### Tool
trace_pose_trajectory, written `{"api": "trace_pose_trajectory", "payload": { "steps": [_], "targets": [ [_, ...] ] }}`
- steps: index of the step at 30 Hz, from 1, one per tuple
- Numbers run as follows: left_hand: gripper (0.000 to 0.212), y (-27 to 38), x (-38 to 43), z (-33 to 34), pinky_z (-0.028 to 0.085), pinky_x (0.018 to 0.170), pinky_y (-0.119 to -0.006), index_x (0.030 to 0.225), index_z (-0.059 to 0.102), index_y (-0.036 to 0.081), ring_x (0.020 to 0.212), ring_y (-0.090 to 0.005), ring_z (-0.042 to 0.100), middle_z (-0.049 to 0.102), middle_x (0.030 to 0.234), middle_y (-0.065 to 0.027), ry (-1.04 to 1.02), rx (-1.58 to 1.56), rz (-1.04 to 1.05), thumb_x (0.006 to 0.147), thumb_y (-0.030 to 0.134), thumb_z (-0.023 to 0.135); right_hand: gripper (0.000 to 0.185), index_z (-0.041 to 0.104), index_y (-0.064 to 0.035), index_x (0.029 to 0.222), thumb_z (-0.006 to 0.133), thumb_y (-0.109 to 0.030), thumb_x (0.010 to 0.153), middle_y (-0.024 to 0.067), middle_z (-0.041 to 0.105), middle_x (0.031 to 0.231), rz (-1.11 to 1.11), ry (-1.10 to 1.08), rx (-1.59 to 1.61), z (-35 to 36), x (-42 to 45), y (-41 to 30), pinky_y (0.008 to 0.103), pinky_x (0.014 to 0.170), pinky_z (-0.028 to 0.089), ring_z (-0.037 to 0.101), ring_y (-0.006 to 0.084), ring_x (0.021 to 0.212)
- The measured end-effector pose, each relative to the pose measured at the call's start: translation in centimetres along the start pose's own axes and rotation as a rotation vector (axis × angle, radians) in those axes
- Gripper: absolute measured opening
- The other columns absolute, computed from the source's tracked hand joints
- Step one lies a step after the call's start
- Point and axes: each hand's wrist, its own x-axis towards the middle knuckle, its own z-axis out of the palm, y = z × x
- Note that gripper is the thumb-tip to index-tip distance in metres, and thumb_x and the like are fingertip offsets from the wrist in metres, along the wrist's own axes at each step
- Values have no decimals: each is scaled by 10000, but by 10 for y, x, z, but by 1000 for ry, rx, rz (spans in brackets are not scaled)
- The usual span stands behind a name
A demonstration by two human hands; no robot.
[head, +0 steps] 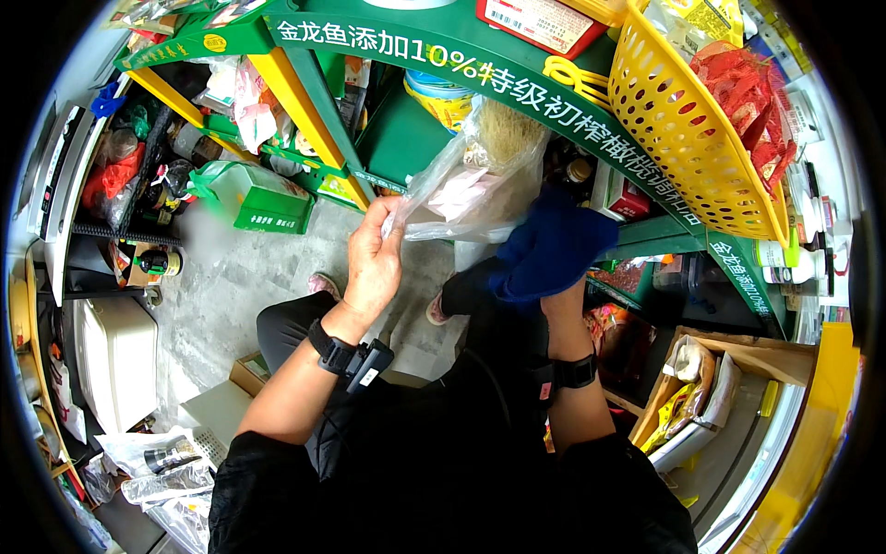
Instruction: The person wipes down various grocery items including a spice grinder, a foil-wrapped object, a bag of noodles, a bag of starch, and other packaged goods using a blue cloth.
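My left hand (377, 260) pinches the left edge of a clear plastic bag (477, 190) between thumb and fingers. Inside the bag are a dry, straw-coloured fibrous bundle (511, 135) and something pale pink. A dark blue cloth (554, 246) covers my right hand (550, 253), hiding its fingers; it lies against or just beside the bag's lower right side, and I cannot tell whether it grips the cloth or the bag. The bag is in front of a green shelf (401, 142), where a yellow and blue round container (439, 97) stands behind it.
A yellow perforated basket (692, 138) with red mesh bags juts out at the upper right. Below it, a wooden box (754, 356) holds packets. At left are a green and white carton (259, 197) on the floor, a white bin (114, 363) and plastic bags (173, 478).
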Motion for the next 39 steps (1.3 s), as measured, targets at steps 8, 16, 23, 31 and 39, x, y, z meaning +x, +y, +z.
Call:
{"api": "trace_pose_trajectory", "payload": {
  "steps": [8, 16, 23, 31, 39],
  "targets": [
    [181, -2, -4, 0, 375, 704, -216, 991, 508, 23, 767, -80, 453, 521, 804, -9, 8, -202, -96, 833, 11, 421, 257, 528, -7, 917, 622, -133, 714, 122, 565, 853, -464, 6, -357, -4, -8, -37, 333, 703, 434, 553, 243, 797],
    [178, -7, 0, 1, 410, 676, -203, 1032, 501, 50, 767, -55, 475, 527, 870, 14, -62, -210, -106, 884, 76, 407, 212, 516, 20, 868, 568, -162, 771, 145, 542, 765, -184, -63, -454, -19, -12, -18, 332, 657, 433, 547, 289, 709],
    [187, 0, -1, 0, 402, 707, -206, 1042, 495, 42, 791, -59, 476, 536, 903, 9, -62, -216, -80, 890, 90, 399, 224, 494, -19, 949, 549, -163, 786, 142, 538, 797, -88, -180, -530, -26, 0, -51, 337, 585, 432, 554, 283, 657],
    [188, 1, -3, -1, 403, 753, -216, 1042, 482, 47, 834, -73, 491, 561, 974, -18, -78, -234, -109, 896, 86, 371, 244, 487, -104, 1009, 492, -77, 767, 127, 530, 811, -512, -107, -715, 14, 24, -63, 394, 577, 449, 551, 327, 685],
    [143, 0, 1, -1, 374, 730, -195, 949, 522, 53, 829, -66, 459, 542, 1041, -13, -77, -179, -3, 871, 44, 403, 111, 505, -44, 856, 532, -62, 751, 120, 546, 800, -399, -98, -576, 8, 23, -53, 320, 621, 434, 538, 270, 695]
  ]
}}
